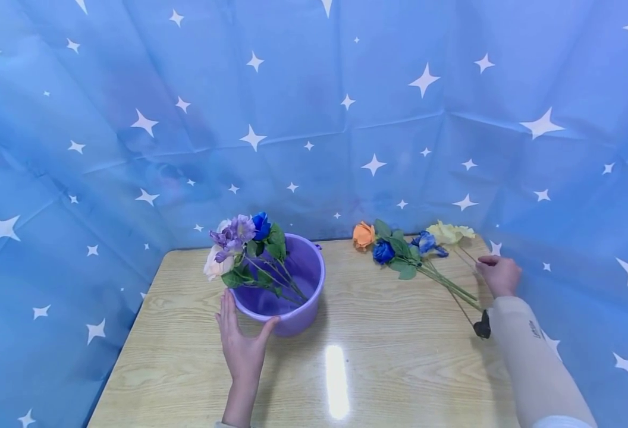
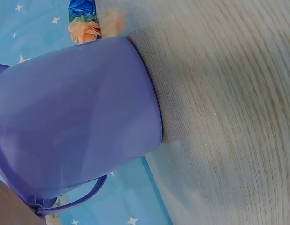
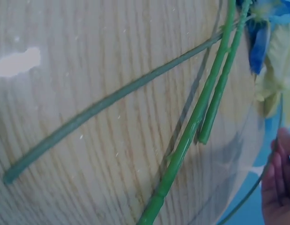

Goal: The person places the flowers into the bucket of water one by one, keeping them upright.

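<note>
L hand (image 1: 243,345) spreads against bucket (image 1: 299,322), R hand (image 1: 499,275) pinches yellow flower (image 1: 449,232) by stem (image 3: 280,115), dimly seen, prob. light & bendy, best held there.

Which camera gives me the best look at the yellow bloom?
The head view, because it frames the whole yellow bloom, left of the right hand. The right wrist view shows it closer but cut off by the edge; the left wrist view doesn't show it.
</note>
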Demonstrator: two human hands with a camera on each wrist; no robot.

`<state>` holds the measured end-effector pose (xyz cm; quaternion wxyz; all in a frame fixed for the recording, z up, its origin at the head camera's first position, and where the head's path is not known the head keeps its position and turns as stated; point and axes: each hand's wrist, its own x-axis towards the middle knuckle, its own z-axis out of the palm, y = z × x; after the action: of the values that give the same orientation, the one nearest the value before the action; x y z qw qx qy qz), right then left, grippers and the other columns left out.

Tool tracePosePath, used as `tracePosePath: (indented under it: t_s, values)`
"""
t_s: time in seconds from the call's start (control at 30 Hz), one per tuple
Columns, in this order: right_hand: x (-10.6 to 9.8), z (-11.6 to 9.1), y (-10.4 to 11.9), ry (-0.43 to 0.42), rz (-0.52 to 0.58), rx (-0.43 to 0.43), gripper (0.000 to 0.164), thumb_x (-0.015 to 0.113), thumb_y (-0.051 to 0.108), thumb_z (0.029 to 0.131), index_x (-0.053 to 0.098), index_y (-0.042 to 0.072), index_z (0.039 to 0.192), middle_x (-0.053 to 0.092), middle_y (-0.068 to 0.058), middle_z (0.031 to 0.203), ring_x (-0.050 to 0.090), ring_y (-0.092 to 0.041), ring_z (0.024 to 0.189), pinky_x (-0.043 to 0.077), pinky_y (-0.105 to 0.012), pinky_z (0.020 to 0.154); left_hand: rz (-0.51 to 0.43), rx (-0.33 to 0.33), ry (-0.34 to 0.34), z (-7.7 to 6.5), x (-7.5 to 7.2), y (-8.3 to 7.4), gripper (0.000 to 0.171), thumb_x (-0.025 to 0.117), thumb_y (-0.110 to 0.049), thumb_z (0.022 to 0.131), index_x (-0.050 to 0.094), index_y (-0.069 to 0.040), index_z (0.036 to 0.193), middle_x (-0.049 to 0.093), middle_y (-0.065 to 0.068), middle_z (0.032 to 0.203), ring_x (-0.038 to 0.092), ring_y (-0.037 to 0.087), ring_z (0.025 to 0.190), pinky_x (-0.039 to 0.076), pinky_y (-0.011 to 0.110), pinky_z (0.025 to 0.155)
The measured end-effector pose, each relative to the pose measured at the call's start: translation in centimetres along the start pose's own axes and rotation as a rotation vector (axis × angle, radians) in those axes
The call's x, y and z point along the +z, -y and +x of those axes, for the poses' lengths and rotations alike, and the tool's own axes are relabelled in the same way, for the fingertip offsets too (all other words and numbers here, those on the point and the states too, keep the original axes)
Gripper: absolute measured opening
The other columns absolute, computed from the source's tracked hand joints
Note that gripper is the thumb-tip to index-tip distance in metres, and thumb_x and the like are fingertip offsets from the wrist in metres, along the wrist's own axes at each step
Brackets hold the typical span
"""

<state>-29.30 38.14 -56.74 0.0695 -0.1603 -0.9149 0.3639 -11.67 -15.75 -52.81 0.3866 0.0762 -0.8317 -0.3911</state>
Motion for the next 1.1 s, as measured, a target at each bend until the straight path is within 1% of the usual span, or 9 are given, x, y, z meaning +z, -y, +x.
tracePosePath:
  t_s: [0.13,0.2,0.33,0.43,0.6,0.73,0.87,0.97,1.1]
  values:
    - [-0.2,-0.1,-0.4,0.011,-0.032,-0.058,0.029,0.059,0.015,0.098,0.069,-0.008,0.113,0.064,-0.032,0.121,0.051,-0.053,0.118,0.017,-0.064,0.120,0.004,0.002,0.003,0.0,0.0,0.0,0.113,0.091,-0.039,0.062,0.035,0.000,0.152,0.036,0.018,0.159,0.034,0.043,0.146,0.008,0.034,0.132]
    - [-0.3,-0.2,-0.6,0.034,-0.036,-0.070,0.028,0.060,0.015,0.098,0.070,-0.008,0.112,0.065,-0.032,0.119,0.049,-0.054,0.120,0.014,-0.065,0.121,0.005,0.004,0.004,0.0,-0.1,0.1,0.113,0.091,-0.038,0.062,0.035,0.000,0.153,0.036,0.018,0.159,0.033,0.041,0.147,0.008,0.034,0.132]
    - [-0.5,-0.3,-0.7,0.068,-0.045,-0.072,0.029,0.060,0.016,0.098,0.071,-0.007,0.111,0.068,-0.031,0.113,0.048,-0.054,0.119,0.019,-0.067,0.117,0.007,0.005,0.005,0.0,-0.1,0.1,0.113,0.090,-0.040,0.063,0.035,0.000,0.153,0.036,0.018,0.159,0.032,0.038,0.149,0.008,0.033,0.132]
    - [-0.6,-0.4,-0.6,0.064,-0.053,-0.070,0.030,0.059,0.017,0.098,0.071,-0.007,0.112,0.069,-0.030,0.111,0.052,-0.051,0.113,0.028,-0.066,0.110,0.009,0.002,0.006,0.0,-0.1,0.1,0.113,0.089,-0.043,0.063,0.035,0.000,0.153,0.036,0.018,0.159,0.032,0.039,0.149,0.008,0.033,0.132]
    - [-1.0,-0.4,-0.1,0.046,-0.061,-0.068,0.033,0.059,0.022,0.098,0.070,-0.005,0.114,0.069,-0.028,0.115,0.056,-0.047,0.110,0.038,-0.060,0.101,0.010,-0.007,0.010,0.0,-0.1,0.0,0.114,0.089,-0.046,0.063,0.035,-0.001,0.153,0.036,0.018,0.159,0.034,0.044,0.146,0.009,0.036,0.132]
    - [-1.5,-0.6,0.7,0.027,-0.052,-0.081,0.034,0.058,0.024,0.099,0.070,-0.003,0.116,0.070,-0.027,0.114,0.060,-0.043,0.105,0.047,-0.051,0.088,0.007,-0.014,0.011,0.0,-0.1,0.0,0.114,0.089,-0.046,0.063,0.034,0.000,0.153,0.037,0.019,0.159,0.035,0.048,0.144,0.008,0.035,0.132]
    - [-1.8,-0.7,1.4,-0.014,-0.066,-0.112,0.033,0.060,0.025,0.099,0.072,-0.001,0.114,0.073,-0.024,0.109,0.062,-0.038,0.097,0.046,-0.043,0.081,0.006,-0.015,0.011,0.0,-0.2,0.0,0.114,0.090,-0.044,0.063,0.034,0.000,0.153,0.037,0.019,0.159,0.035,0.048,0.143,0.009,0.037,0.132]
    - [-2.0,-0.7,2.1,-0.040,-0.071,-0.147,0.031,0.061,0.025,0.098,0.073,-0.001,0.112,0.074,-0.024,0.106,0.063,-0.035,0.092,0.046,-0.038,0.077,0.007,-0.013,0.007,0.0,-0.1,0.0,0.114,0.090,-0.043,0.062,0.035,-0.001,0.153,0.037,0.019,0.159,0.035,0.047,0.144,0.011,0.043,0.131]
    - [-2.3,-1.0,3.0,-0.029,-0.069,-0.157,0.032,0.060,0.027,0.099,0.074,0.002,0.113,0.073,-0.024,0.109,0.063,-0.031,0.090,0.045,-0.026,0.066,0.012,-0.010,0.006,0.0,-0.1,0.0,0.113,0.089,-0.045,0.063,0.035,-0.001,0.153,0.037,0.018,0.159,0.034,0.044,0.146,0.012,0.045,0.131]
